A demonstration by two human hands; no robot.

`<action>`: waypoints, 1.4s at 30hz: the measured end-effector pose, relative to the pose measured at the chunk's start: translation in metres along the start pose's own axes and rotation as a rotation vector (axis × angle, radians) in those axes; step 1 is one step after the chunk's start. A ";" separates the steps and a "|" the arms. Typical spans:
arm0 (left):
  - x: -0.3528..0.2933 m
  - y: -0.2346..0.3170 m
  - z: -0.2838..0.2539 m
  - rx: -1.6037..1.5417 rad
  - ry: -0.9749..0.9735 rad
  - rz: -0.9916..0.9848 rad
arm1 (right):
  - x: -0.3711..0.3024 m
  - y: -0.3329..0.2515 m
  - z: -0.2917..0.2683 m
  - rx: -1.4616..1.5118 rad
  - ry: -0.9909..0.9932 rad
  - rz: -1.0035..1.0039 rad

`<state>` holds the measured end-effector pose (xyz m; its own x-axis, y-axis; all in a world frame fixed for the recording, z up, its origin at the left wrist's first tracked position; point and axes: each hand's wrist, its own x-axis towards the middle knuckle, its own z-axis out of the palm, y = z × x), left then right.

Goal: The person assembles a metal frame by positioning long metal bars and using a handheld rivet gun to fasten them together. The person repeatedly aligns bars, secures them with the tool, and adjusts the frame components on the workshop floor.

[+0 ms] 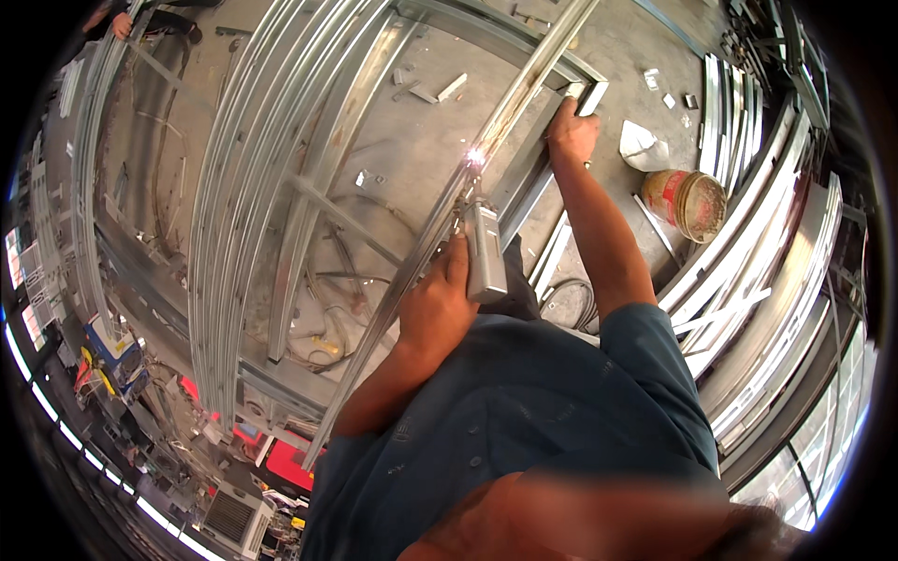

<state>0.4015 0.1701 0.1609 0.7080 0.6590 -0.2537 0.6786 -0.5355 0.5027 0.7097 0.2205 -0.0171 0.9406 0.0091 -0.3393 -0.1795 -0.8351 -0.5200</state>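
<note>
My left hand (440,297) is closed around a grey handheld welding gun (485,251). At the gun's tip a bright white spark (475,157) glows on a long metal bar (510,110) that runs diagonally before me. Further right, my right hand (572,136) is closed on a metal frame (526,192) near its far corner. Its fingertips are partly hidden against the metal.
Several long metal profiles (267,122) lie side by side at left. A stained bucket (666,196) and a white sheet piece (642,145) sit at right, beside stacked profiles (748,309). Offcuts (452,87) and cables (351,280) litter the floor. Another person's hand (123,25) shows at upper left.
</note>
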 end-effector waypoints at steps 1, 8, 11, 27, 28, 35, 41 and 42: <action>-0.001 0.001 0.004 -0.005 -0.012 -0.016 | 0.003 0.001 0.000 0.003 -0.004 -0.007; -0.005 0.000 0.008 0.049 -0.007 -0.038 | -0.001 -0.001 -0.002 -0.021 0.052 -0.021; -0.006 0.001 0.007 0.029 0.022 -0.025 | -0.002 -0.002 -0.001 -0.021 0.055 -0.014; -0.012 -0.002 0.004 0.009 -0.086 -0.054 | 0.001 0.002 0.002 -0.016 0.055 -0.041; -0.012 -0.002 0.004 0.012 -0.087 -0.055 | 0.001 0.001 0.002 -0.017 0.053 -0.035; -0.017 -0.006 0.004 -0.055 -0.041 -0.046 | -0.002 -0.003 -0.001 -0.018 0.047 -0.020; -0.027 0.005 -0.022 -0.193 -0.009 0.004 | -0.002 -0.004 -0.001 -0.004 0.049 -0.042; -0.029 0.007 -0.023 -0.264 0.013 0.001 | -0.003 -0.003 -0.001 -0.012 0.049 -0.049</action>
<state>0.3808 0.1594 0.1906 0.7047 0.6664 -0.2434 0.6024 -0.3808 0.7015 0.7077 0.2226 -0.0137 0.9612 0.0240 -0.2748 -0.1293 -0.8409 -0.5255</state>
